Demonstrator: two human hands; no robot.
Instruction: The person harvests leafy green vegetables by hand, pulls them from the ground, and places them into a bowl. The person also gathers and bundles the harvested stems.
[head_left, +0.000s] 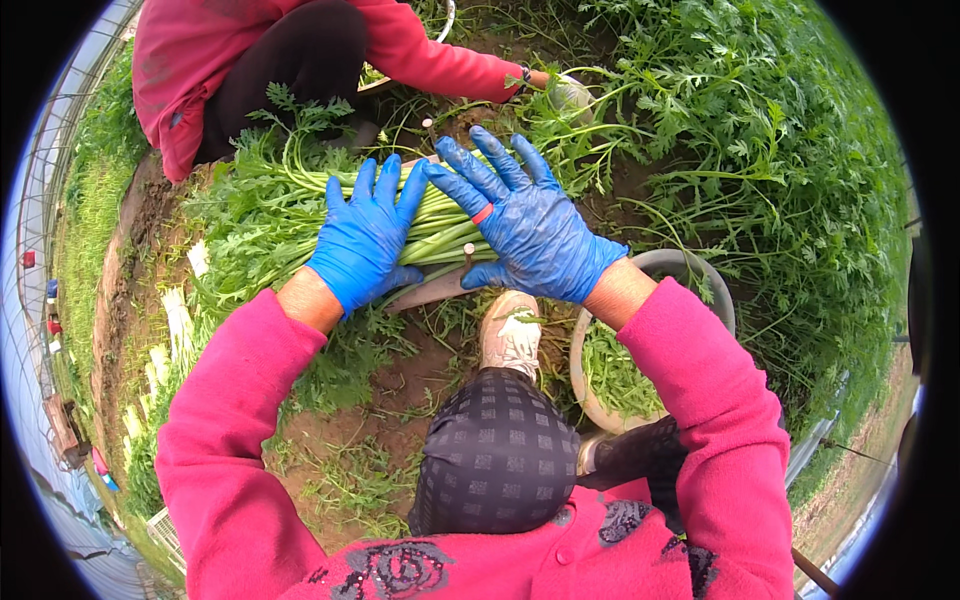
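A thick bundle of leafy greens with long pale-green stems (435, 225) lies across a wooden board (431, 291) in front of me. Its feathery leaves (251, 225) spread to the left. My left hand (361, 244), in a blue glove, rests palm down on the bundle with the fingers spread. Beside it, my right hand (525, 225) lies over the stem end, fingers also apart; a red band circles its index finger. An upright peg (469, 251) stands at the near side of the stems, and another peg (427, 124) at the far side. The palms hide part of the bundle.
Across from me, a crouching person (247, 67) reaches a gloved hand (574, 97) into the standing greens (787, 165). A bucket (581, 375) of loose leaves stands by my right knee. Bundles with pale stem ends (176, 319) lie at left, near a plastic crate (166, 534).
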